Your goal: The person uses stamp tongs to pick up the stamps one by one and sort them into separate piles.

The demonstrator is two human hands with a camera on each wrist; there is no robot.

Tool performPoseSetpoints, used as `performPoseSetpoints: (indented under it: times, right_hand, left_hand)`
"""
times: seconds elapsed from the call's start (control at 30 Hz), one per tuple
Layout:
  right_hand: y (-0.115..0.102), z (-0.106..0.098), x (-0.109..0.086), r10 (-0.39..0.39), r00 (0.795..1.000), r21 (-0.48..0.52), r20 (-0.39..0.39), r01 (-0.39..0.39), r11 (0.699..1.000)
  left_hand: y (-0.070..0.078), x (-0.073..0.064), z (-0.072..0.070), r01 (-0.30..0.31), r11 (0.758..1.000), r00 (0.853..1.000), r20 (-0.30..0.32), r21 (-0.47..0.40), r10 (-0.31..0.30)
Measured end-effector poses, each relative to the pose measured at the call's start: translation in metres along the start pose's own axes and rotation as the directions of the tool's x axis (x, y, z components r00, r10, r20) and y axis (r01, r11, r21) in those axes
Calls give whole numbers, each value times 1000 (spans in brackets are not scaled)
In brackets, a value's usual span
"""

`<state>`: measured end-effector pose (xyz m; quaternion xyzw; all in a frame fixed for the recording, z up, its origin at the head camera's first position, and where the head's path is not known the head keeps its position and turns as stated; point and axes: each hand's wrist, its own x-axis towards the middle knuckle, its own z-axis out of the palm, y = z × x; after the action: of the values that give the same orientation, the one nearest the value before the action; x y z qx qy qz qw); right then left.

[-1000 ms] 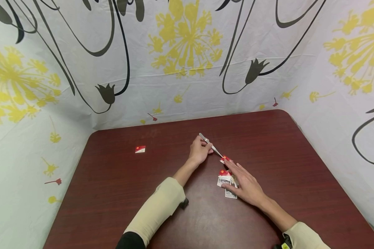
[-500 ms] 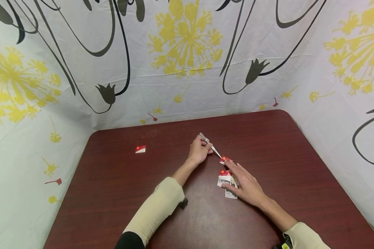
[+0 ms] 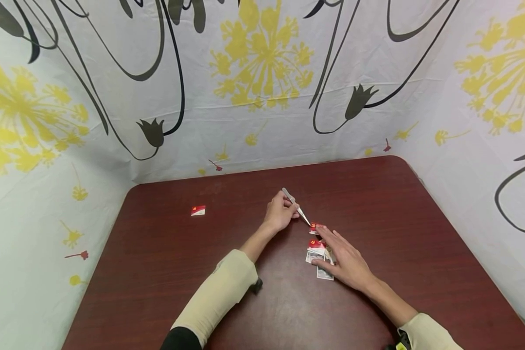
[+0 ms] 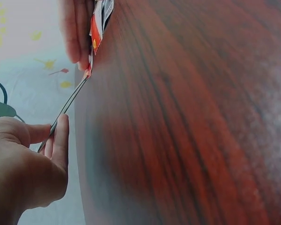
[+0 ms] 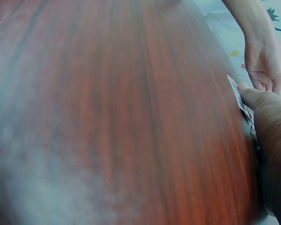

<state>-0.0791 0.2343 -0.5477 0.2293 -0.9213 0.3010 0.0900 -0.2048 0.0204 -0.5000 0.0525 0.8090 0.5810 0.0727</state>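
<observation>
Head view: the left hand (image 3: 281, 212) pinches silver tweezers (image 3: 290, 198), tips right at a red-and-white stamp (image 3: 313, 228); the right hand (image 3: 344, 259), fingers straight, covers its edge, thumb over a stamp pile (image 3: 317, 252). 1 lone stamp (image 3: 198, 210) sits well left on the table (image 3: 157, 267). Left wrist: thumb and fingers squeeze the tweezers; whether the tips bite, can't tell. Right wrist: thumb at the pile.

Your right hand (image 3: 347, 260) lies flat-fingered, its thumb over a loose pile (image 3: 316, 253) of small papers: overlapping, red and white at the far edge, grey-printed nearer you. Just beyond the pile is a single red-and-white paper (image 3: 313, 227), partly hidden by your right fingertips. Your left hand (image 3: 280, 213) pinches slim silvery tweezers (image 3: 289, 197), slanting down from beyond the pile, tips at that paper's edge.
</observation>
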Motion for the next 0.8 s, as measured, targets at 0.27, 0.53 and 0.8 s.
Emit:
performPoseSetpoints:
  times: [0.27, 0.53, 0.8]
  right_hand:
    - [-1, -1, 1, 8, 1000, 10, 5, -8, 1000]
    - [-4, -3, 0, 45, 999, 2, 24, -45, 999]
    - [-5, -3, 0, 52, 998, -1, 33, -52, 999]
  left_hand:
    - [3, -2, -9, -16, 1000, 1000, 9, -11, 16]
    - [4, -3, -24, -30, 999, 1000, -4, -9, 30]
    - [3, -2, -48, -16, 1000, 999, -34, -25, 15]
